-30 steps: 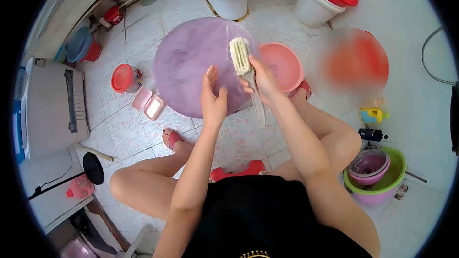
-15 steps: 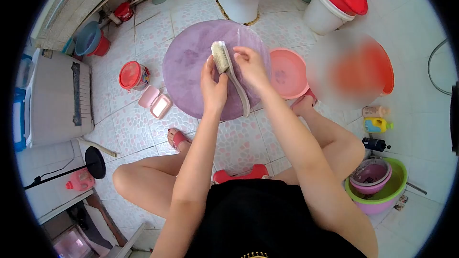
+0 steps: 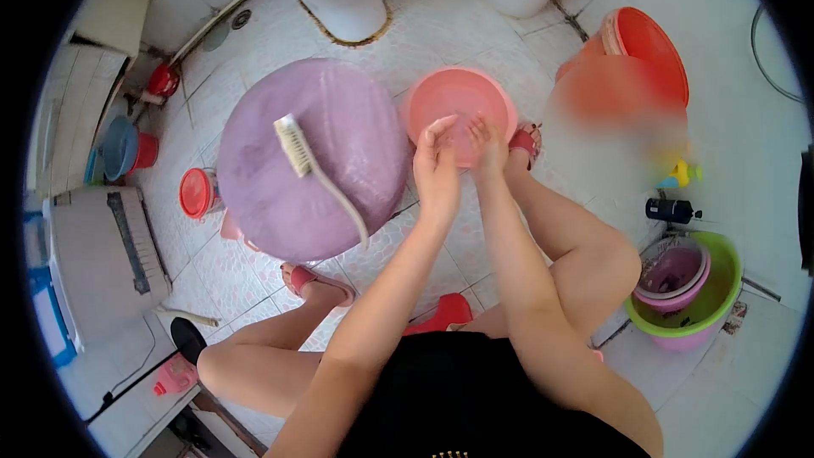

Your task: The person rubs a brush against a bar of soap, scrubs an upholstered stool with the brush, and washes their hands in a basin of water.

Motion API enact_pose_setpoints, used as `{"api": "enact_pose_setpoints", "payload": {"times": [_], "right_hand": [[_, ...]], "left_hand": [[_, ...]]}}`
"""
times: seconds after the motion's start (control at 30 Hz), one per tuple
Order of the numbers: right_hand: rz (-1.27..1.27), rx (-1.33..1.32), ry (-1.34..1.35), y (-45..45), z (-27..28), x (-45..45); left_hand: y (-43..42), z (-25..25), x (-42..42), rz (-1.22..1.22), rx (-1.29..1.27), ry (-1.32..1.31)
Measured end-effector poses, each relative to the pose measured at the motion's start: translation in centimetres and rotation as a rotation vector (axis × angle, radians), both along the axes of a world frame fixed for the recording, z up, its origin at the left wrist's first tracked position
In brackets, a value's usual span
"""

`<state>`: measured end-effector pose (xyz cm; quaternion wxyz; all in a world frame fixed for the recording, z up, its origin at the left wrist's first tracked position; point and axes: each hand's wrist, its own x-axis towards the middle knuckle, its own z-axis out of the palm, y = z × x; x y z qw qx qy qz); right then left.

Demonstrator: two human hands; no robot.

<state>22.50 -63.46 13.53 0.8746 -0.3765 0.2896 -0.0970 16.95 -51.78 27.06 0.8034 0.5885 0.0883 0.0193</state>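
Note:
My left hand (image 3: 438,171) and my right hand (image 3: 487,148) are close together over the near rim of a pink basin (image 3: 434,85), which seems to hold some water. Both are open, with fingers slightly curved and nothing visible in them. To their left is a large round purple cushion-like piece (image 3: 254,178) with darker patches on its surface. On top of it lies a scrubbing brush (image 3: 294,146) with pale bristles and a long curved handle, touched by neither hand.
A toilet (image 3: 343,0) stands at the back. Left are a red-lidded tub (image 3: 197,193) and a washing machine (image 3: 102,254). On the right stand a partly blurred red bucket (image 3: 649,38), a black bottle (image 3: 670,209) and nested basins (image 3: 725,288). A red stool (image 3: 445,314) is beneath me.
The brush, held up in my left hand before, now lies on the purple piece. Both hands have moved right to the pink basin. My view has shifted to the right.

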Motion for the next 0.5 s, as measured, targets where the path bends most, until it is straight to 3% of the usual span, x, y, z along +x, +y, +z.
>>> {"api": "enact_pose_setpoints", "payload": {"times": [0.17,0.27,0.37,0.5], "right_hand": [[-0.041,0.102,0.12,-1.0,-7.3,1.0],[0.054,-0.027,0.254,-0.8,-14.1,2.9],[0.341,-0.311,0.347,-0.8,-16.6,4.4],[0.407,-0.449,0.495,-0.7,-19.5,4.9]], "left_hand": [[-3.8,-10.5,3.9,0.231,-0.352,0.403],[-4.3,-15.2,5.9,0.342,-0.335,0.497],[-4.3,-18.2,6.7,0.372,-0.394,0.536],[-4.0,-19.6,6.9,0.33,-0.374,0.56]]}}
